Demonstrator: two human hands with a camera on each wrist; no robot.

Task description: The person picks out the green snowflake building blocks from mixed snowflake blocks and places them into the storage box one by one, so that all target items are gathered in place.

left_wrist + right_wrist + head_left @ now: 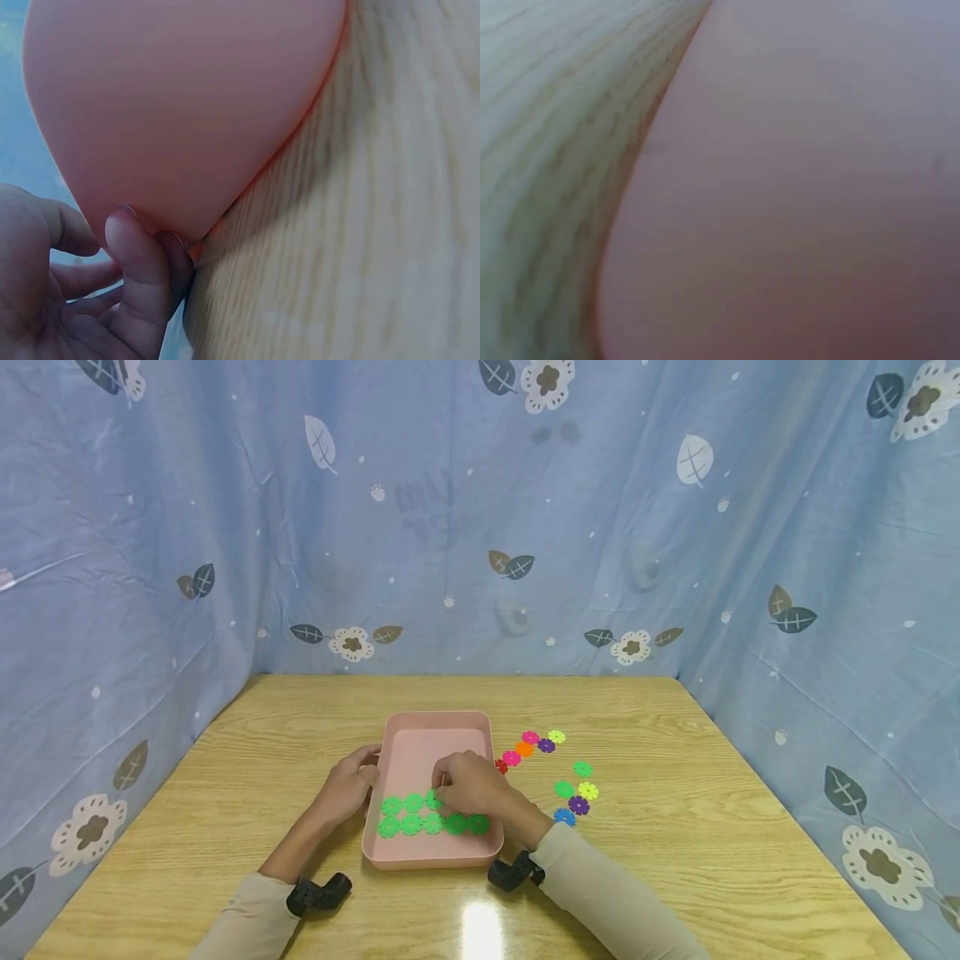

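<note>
A pink tray (438,720) lies on the table, with green snowflake discs (411,824) in two rows along its near end. At the tray's left wall, my left hand (349,787) grips the side; in the left wrist view its thumb (139,255) lies against the outer wall and a finger bends over the rim. My right hand (471,783) is inside the tray, above the rows, fingers bent down and pinching a green snowflake disc (432,799) in the upper row. Part of that row is hidden behind the hand. In the right wrist view only the tray's wall (780,187) and wood show.
Right of the tray, loose snowflake discs lie on the table (645,727): a slanting line with pink (530,737), orange (524,749) and purple ones, and a second group with green (582,768), yellow and blue (565,817). A blue patterned curtain (450,527) encloses the table.
</note>
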